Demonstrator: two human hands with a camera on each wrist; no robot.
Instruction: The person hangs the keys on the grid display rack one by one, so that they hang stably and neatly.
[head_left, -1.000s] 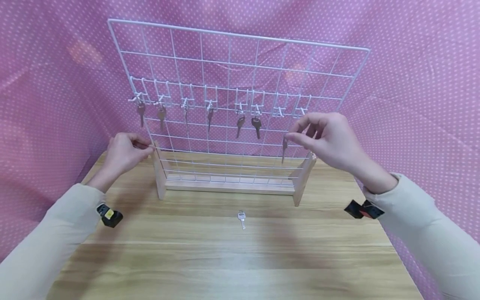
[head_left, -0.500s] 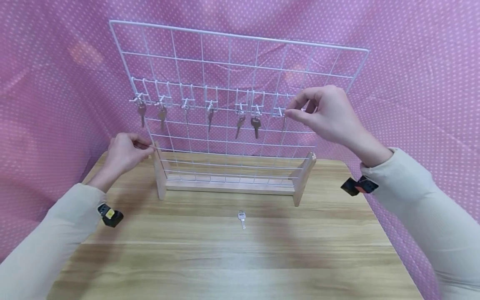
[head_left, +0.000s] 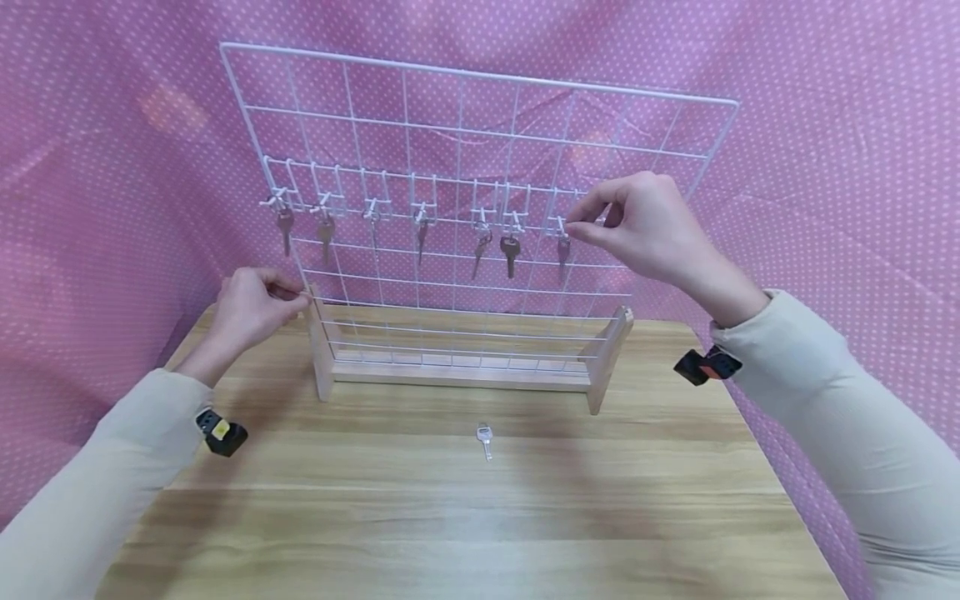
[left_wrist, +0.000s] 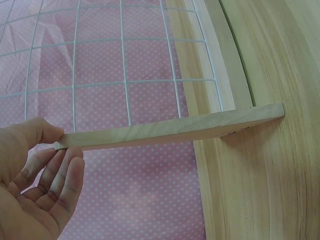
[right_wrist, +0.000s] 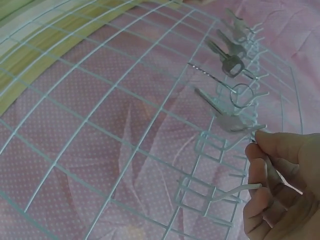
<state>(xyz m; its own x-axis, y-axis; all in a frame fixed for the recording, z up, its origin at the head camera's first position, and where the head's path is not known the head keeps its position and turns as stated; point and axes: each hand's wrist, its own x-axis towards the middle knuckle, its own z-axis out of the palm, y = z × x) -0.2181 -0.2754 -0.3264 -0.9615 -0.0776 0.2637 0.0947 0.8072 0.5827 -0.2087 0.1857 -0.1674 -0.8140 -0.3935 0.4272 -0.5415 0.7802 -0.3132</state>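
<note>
My right hand (head_left: 637, 225) pinches a key's ring between thumb and forefinger at a white hook of the wire grid (head_left: 525, 79). The key (head_left: 563, 252) hangs below these fingertips, blade down. In the right wrist view the key (right_wrist: 222, 111) dangles close to the hook tip (right_wrist: 257, 128), with the ring mostly hidden by the fingertips. On the left, my left hand (head_left: 251, 308) grips the upper end of the stand's wooden side panel (left_wrist: 165, 129), thumb on one face and fingers on the other. Several keys (head_left: 511, 246) hang on the hooks further left.
One loose key (head_left: 484, 439) lies on the wooden table (head_left: 450, 517) in front of the stand's base bar (head_left: 461, 377). A bare hook (right_wrist: 240, 190) sticks out beside the right hand's fingers. Pink dotted cloth (head_left: 840, 167) surrounds the table at the back and sides.
My right hand has risen with the key from below the hooks to the seventh hook from the left, then shifted slightly left there. The left hand keeps its grip on the panel.
</note>
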